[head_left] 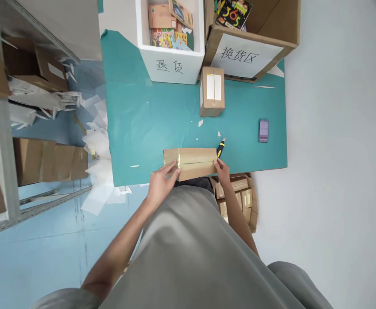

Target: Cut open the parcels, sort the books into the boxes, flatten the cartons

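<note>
A long brown cardboard box point(197, 156) lies at the near edge of the table, with a strip of clear tape around its left part and a lengthwise seam on top. My left hand point(162, 182) grips its left part, thumb and fingers at the taped strip. At the right end, my right hand point(222, 170) holds the corner between thumb and fingers. Just beyond that hand lies a black and yellow utility knife point(221, 148), its blade tip pointing away from me. Farther back stands a smaller taped cardboard box point(212, 96) with a white label.
On the green table point(136, 124) are a white foam bin point(171, 68) of books, a large open carton point(248, 56) with a paper sign, and a phone point(263, 130). A carton of parcels point(254, 201) sits below right. Shelving point(10, 128) stands left, near loose white sheets point(99, 171).
</note>
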Demonstrator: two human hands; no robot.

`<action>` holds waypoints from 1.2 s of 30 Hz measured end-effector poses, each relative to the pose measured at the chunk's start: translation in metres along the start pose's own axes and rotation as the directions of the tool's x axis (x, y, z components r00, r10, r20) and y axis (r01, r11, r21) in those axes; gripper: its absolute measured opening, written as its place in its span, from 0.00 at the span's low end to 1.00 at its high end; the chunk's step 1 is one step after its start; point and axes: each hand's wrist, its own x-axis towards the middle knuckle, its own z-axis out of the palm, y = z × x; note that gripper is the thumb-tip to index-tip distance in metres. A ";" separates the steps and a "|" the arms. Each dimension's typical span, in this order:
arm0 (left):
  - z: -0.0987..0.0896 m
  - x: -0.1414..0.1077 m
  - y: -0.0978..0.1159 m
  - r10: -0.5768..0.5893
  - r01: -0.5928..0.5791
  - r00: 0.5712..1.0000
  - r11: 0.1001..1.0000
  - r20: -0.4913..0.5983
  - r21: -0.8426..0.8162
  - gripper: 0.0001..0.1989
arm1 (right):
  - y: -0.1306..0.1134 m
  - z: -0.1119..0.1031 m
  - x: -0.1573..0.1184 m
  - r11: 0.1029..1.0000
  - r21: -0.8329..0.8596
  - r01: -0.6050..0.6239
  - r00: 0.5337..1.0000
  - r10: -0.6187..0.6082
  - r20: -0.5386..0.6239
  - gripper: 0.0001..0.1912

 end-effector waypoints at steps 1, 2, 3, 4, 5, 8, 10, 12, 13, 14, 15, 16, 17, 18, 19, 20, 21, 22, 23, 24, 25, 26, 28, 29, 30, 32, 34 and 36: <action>0.005 -0.003 0.014 0.047 -0.049 0.998 0.997 0.037 0.067 0.21 | 0.002 -0.007 0.002 0.999 -0.033 -0.016 1.000 0.016 0.011 0.35; 0.011 -0.005 0.027 0.085 -0.094 0.994 0.988 0.074 0.126 0.21 | 0.003 -0.013 0.004 0.997 -0.064 -0.034 0.999 0.035 0.018 0.34; 0.018 -0.007 0.039 0.114 -0.132 0.987 0.976 0.109 0.176 0.21 | 0.004 -0.019 0.006 0.995 -0.089 -0.053 0.998 0.055 0.022 0.32; 0.026 -0.008 0.049 0.133 -0.162 0.980 0.964 0.145 0.212 0.22 | 0.004 -0.024 0.008 0.992 -0.107 -0.067 0.997 0.070 0.024 0.31; 0.034 -0.009 0.059 0.146 -0.187 0.973 0.953 0.179 0.238 0.22 | 0.004 -0.029 0.009 0.990 -0.117 -0.074 0.997 0.077 0.025 0.31; 0.057 -0.010 0.079 0.174 -0.247 0.943 0.936 0.282 0.250 0.23 | 0.004 -0.037 0.013 0.989 -0.117 -0.088 0.996 0.090 0.008 0.29; 0.069 -0.009 0.087 0.197 -0.284 0.919 0.932 0.341 0.226 0.22 | 0.005 -0.038 0.016 0.987 -0.117 -0.107 0.994 0.106 -0.015 0.28; 0.074 -0.007 0.090 0.220 -0.310 0.902 0.929 0.373 0.201 0.22 | 0.006 -0.039 0.018 0.985 -0.125 -0.119 0.993 0.116 -0.032 0.27; 0.074 -0.006 0.091 0.225 -0.313 0.900 0.929 0.374 0.195 0.21 | 0.006 -0.038 0.019 0.984 -0.134 -0.116 0.993 0.113 -0.035 0.26; 0.073 -0.005 0.091 0.221 -0.307 0.904 0.931 0.366 0.196 0.21 | 0.006 -0.038 0.021 0.983 -0.147 -0.109 0.994 0.105 -0.032 0.26; 0.071 -0.004 0.090 0.209 -0.292 0.913 0.935 0.349 0.203 0.21 | 0.006 -0.038 0.022 0.981 -0.165 -0.099 0.995 0.095 -0.028 0.25; 0.067 -0.003 0.089 0.190 -0.269 0.926 0.939 0.327 0.213 0.20 | 0.005 -0.037 0.022 0.979 -0.185 -0.087 0.996 0.084 -0.023 0.25; 0.063 -0.003 0.087 0.169 -0.242 0.938 0.944 0.302 0.224 0.20 | 0.005 -0.037 0.023 0.975 -0.208 -0.074 0.997 0.072 -0.016 0.25; 0.057 -0.003 0.085 0.150 -0.217 0.949 0.948 0.277 0.231 0.19 | 0.004 -0.037 0.023 0.971 -0.229 -0.061 0.998 0.060 -0.011 0.25; 0.052 -0.004 0.082 0.134 -0.195 0.958 0.952 0.253 0.235 0.19 | 0.002 -0.036 0.022 0.967 -0.249 -0.049 0.999 0.048 -0.009 0.25; 0.046 -0.005 0.078 0.115 -0.169 0.968 0.956 0.224 0.240 0.19 | 0.000 -0.036 0.021 0.963 -0.268 -0.038 0.999 0.038 -0.007 0.25; 0.039 -0.006 0.072 0.089 -0.136 0.977 0.960 0.194 0.246 0.19 | -0.002 -0.035 0.019 0.958 -0.285 -0.030 1.000 0.030 -0.005 0.25; 0.033 -0.007 0.065 0.054 -0.095 0.985 0.961 0.162 0.258 0.20 | -0.005 -0.032 0.017 0.954 -0.300 -0.024 1.000 0.024 -0.004 0.24; 0.026 -0.008 0.057 0.011 -0.046 0.992 0.960 0.127 0.276 0.20 | -0.008 -0.029 0.014 0.949 -0.314 -0.020 1.000 0.021 -0.001 0.24; 0.020 -0.007 0.045 -0.037 0.008 0.995 0.954 0.090 0.301 0.21 | -0.012 -0.024 0.010 0.945 -0.327 -0.016 1.000 0.018 0.004 0.23; 0.015 -0.005 0.032 -0.089 0.068 0.995 0.941 0.049 0.331 0.22 | -0.017 -0.017 0.006 0.940 -0.342 -0.011 1.000 0.018 0.017 0.21; 0.010 -0.002 0.016 -0.139 0.128 0.990 0.926 0.005 0.355 0.23 | -0.023 -0.008 0.002 0.933 -0.361 -0.002 0.999 0.016 0.036 0.20; 0.003 0.008 -0.021 -0.239 0.258 0.966 0.900 -0.097 0.352 0.25 | -0.038 0.015 -0.008 0.899 -0.437 0.022 0.997 0.014 0.080 0.15; 0.000 0.014 -0.041 -0.280 0.311 0.949 0.905 -0.143 0.289 0.25 | -0.047 0.028 -0.013 0.869 -0.493 0.038 0.996 0.008 0.092 0.14; -0.002 0.020 -0.061 -0.313 0.336 0.937 0.929 -0.157 0.154 0.23 | -0.057 0.040 -0.019 0.828 -0.558 0.052 0.996 -0.003 0.088 0.13; -0.008 0.030 -0.098 -0.406 0.370 0.895 0.907 -0.187 -0.199 0.20 | -0.078 0.062 -0.032 0.752 -0.652 0.093 0.995 -0.055 0.077 0.15; -0.015 0.036 -0.128 -0.474 0.370 0.860 0.834 -0.189 -0.408 0.20 | -0.101 0.080 -0.047 0.708 -0.687 0.164 0.986 -0.100 0.132 0.17; -0.025 0.037 -0.150 -0.538 0.381 0.820 0.767 -0.194 -0.517 0.23 | -0.123 0.096 -0.063 0.677 -0.691 0.251 0.963 -0.105 0.247 0.20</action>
